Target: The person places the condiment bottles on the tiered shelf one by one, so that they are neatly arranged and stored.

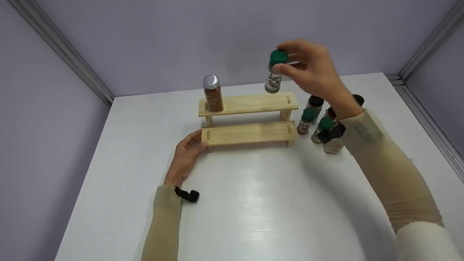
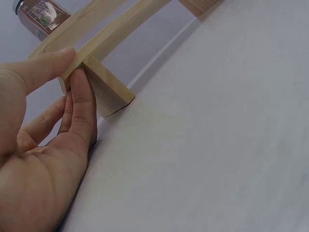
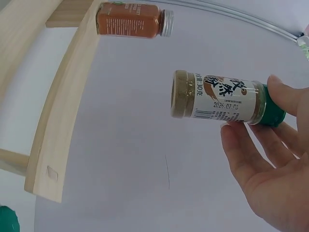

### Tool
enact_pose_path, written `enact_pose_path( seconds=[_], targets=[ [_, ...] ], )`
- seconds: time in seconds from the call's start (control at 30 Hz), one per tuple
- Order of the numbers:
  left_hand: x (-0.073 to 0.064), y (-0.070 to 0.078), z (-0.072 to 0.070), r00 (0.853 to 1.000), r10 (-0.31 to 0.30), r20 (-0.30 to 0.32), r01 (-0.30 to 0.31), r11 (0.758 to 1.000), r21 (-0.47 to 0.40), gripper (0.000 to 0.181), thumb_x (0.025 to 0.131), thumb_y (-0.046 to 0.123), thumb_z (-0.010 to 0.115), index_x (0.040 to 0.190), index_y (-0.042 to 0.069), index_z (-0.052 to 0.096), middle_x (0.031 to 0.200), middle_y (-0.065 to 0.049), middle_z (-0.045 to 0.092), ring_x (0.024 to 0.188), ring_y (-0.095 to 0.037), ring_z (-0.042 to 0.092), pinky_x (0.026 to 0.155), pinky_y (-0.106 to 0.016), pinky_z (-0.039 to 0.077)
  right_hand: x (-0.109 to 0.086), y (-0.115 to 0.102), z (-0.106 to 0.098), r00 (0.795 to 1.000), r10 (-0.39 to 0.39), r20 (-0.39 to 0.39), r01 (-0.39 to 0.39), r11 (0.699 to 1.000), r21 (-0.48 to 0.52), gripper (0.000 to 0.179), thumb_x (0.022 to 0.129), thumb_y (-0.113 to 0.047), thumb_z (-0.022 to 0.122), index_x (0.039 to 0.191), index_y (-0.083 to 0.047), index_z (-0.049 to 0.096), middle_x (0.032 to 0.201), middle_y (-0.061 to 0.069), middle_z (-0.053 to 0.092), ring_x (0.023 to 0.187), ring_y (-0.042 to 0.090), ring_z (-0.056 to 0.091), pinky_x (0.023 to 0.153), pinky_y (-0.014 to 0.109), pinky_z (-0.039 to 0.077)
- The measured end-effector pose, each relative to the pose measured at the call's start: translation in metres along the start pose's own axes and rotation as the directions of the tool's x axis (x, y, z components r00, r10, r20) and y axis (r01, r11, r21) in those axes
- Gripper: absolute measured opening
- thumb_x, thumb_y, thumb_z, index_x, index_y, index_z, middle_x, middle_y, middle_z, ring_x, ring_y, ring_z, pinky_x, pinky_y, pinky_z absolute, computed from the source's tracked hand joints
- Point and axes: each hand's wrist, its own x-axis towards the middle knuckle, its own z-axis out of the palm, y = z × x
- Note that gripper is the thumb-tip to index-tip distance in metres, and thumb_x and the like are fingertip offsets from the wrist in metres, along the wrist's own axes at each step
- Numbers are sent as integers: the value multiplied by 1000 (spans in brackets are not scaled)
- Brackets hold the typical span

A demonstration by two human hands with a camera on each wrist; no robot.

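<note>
My right hand (image 1: 314, 70) holds a spice jar (image 1: 273, 81) by its green cap, thumb on one side and fingers on the other. The jar hangs above the back step of a two-step wooden spice rack (image 1: 250, 133). In the right wrist view, brownish powder shows in the jar (image 3: 183, 94) around a white label. My left hand (image 1: 184, 157) grips the left end of the rack's front step; the left wrist view shows the thumb on top and fingers against the leg (image 2: 108, 89). A silver-lidded jar of red-brown spice (image 1: 214, 99) stands at the back step's left end.
Right of the rack, several spice jars stand close together, among them a green-capped jar (image 1: 305, 125) and a black-capped jar (image 1: 314, 105); my right forearm partly hides them. The white table (image 1: 235, 203) meets a pale wall (image 1: 163, 47) behind the rack.
</note>
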Motion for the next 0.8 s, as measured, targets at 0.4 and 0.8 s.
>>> enact_pose_path(
  seconds=[0.4,0.8],
  targets=[
    [1,-2,1,1000,5,-2,-4,995,99,61,101,16,77,156,10,52,154,-10,54,145,-24,50,111,-26,54,24,1,43,1000,12,-17,-11,997,72,41,98,-18,81,137,-9,72,124,9,77,110,16,74,102,31,61],
    [4,-3,0,1000,4,-13,-2,991,134,59,102,18,77,155,14,54,154,-5,56,144,-20,53,113,-26,52,38,18,83,996,83,43,-89,983,161,45,100,-18,79,142,-8,69,129,13,74,117,27,75,101,33,62]
  ],
)
